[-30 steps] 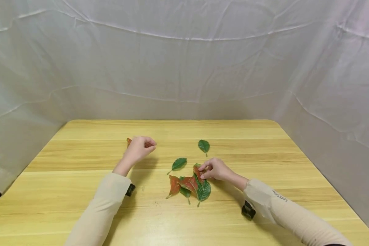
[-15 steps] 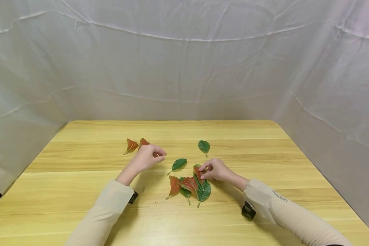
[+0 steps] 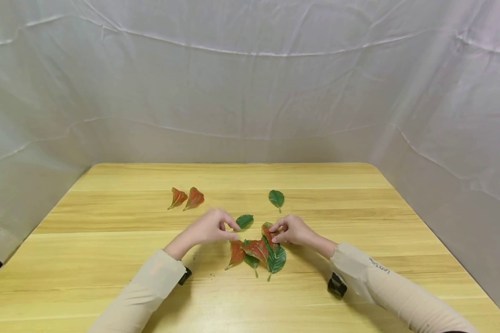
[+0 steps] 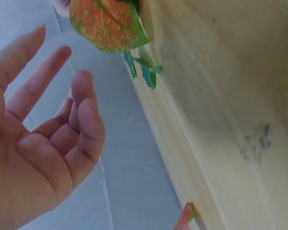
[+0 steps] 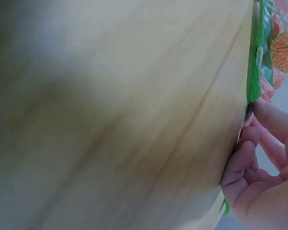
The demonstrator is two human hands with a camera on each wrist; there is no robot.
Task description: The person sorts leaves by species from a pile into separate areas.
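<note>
My left hand (image 3: pixel 210 227) hovers with thumb and forefinger apart, the fingertips by the stem end of a green leaf (image 3: pixel 245 221) and just above a red leaf (image 3: pixel 236 253). In the left wrist view this hand (image 4: pixel 43 139) holds nothing; a spotted orange leaf (image 4: pixel 108 26) is beyond its fingertips. My right hand (image 3: pixel 296 230) rests on the table and pinches the edge of another red leaf (image 3: pixel 268 234). Under and beside that one lie a red leaf (image 3: pixel 256 249) and a serrated green leaf (image 3: pixel 277 259), overlapping in a cluster. A smaller green leaf (image 3: pixel 252 260) is partly covered.
Two red leaves, one at the far left (image 3: pixel 178 198) and its neighbour (image 3: pixel 194 198), lie side by side. A lone green leaf (image 3: pixel 277 198) lies behind the cluster. Pale cloth (image 3: pixel 241 92) hangs behind and beside the wooden table (image 3: pixel 108 259).
My left hand has moved right and nearer, from the two red leaves at the far left to the cluster, uncovering both. My right hand stays where it was.
</note>
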